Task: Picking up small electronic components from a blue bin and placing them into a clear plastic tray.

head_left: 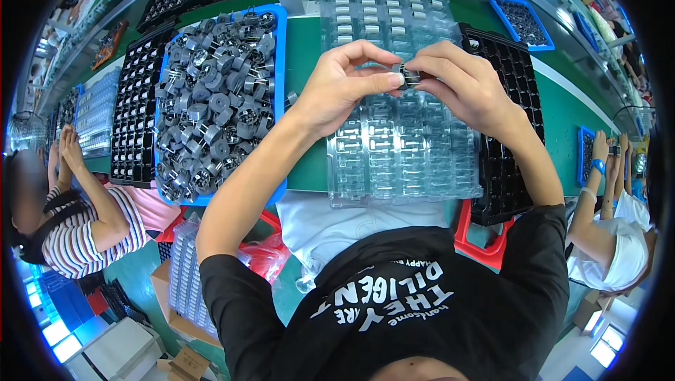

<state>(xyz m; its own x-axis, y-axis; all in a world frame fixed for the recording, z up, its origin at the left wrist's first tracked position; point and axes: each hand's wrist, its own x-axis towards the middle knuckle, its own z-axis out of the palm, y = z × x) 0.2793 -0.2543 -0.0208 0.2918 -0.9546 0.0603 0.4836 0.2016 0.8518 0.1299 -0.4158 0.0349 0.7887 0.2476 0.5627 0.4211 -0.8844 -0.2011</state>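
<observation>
Green worktop stretches beneath your clear plastic tray, over which you hold a small part with thin metal pins. Your left hand pinches it between thumb and index finger, while your right hand grips its other side with bunched fingertips, so both hands meet on the same piece. Pale cylinders sit in the tray's far rows; its near pockets look unfilled. On your left, a blue bin is heaped with grey round components, and a black tray stands beyond it. Another black pocketed tray lies just right of the clear one.
</observation>
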